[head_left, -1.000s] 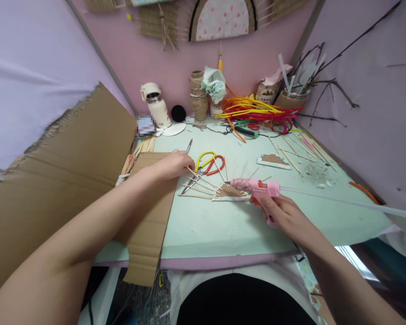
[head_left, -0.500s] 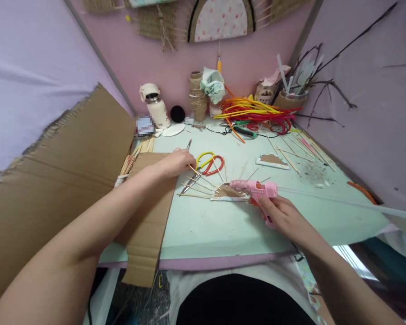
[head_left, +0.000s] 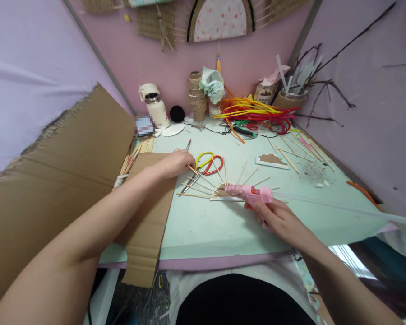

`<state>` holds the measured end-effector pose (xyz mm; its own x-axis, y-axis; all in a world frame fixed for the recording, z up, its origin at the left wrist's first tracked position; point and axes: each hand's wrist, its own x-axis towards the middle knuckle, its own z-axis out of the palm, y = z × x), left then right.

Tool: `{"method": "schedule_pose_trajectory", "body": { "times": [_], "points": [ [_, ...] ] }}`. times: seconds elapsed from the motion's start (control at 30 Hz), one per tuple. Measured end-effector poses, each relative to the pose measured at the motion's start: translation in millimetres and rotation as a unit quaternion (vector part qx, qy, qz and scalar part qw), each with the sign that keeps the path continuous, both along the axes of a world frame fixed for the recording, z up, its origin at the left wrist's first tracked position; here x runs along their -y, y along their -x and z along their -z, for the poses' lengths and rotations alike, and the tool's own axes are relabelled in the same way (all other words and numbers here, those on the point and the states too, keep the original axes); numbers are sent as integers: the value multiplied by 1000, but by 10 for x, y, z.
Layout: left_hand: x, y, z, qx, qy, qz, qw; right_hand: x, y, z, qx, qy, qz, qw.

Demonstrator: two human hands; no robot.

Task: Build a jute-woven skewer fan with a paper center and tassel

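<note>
My right hand (head_left: 277, 219) is wrapped round a pink hot glue gun (head_left: 250, 193), its nozzle pointing left over a small cardboard half-circle (head_left: 219, 192) with a pale lower edge. Thin wooden sticks (head_left: 198, 183) fan out from that piece. With closed fingers, my left hand (head_left: 179, 162) pinches the outer end of a wooden stick (head_left: 192, 170). A slim pen-like thing (head_left: 188, 144) shows just behind this hand; whether it is held I cannot tell. Scissors (head_left: 214, 165) with yellow and red handles lie beside my left hand, partly under the sticks.
A cardboard strip (head_left: 149, 212) lies under my left forearm, and a larger cardboard sheet (head_left: 71, 180) leans at left. A second half-circle (head_left: 273, 161) lies farther back. Behind are a bottle (head_left: 157, 110), twine (head_left: 198, 99), coloured cords (head_left: 257, 110) and branches (head_left: 328, 83).
The glue gun in my right hand has moved slightly left and down, its nozzle now farther left over the cardboard half-circle. My left hand stays in place.
</note>
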<state>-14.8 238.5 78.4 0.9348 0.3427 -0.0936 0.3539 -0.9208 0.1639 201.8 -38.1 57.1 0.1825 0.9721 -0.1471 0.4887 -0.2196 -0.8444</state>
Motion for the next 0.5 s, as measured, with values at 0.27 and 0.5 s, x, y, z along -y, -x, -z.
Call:
{"method": "schedule_pose_trajectory", "body": {
  "times": [0.27,0.5],
  "points": [
    [-55,55,8,25,-11,-3,1000,30,83,-3,16,-136,-253,958],
    [5,-5,-33,31,13,16,999,-51,104,208,56,-203,-283,936]
  ]
}}
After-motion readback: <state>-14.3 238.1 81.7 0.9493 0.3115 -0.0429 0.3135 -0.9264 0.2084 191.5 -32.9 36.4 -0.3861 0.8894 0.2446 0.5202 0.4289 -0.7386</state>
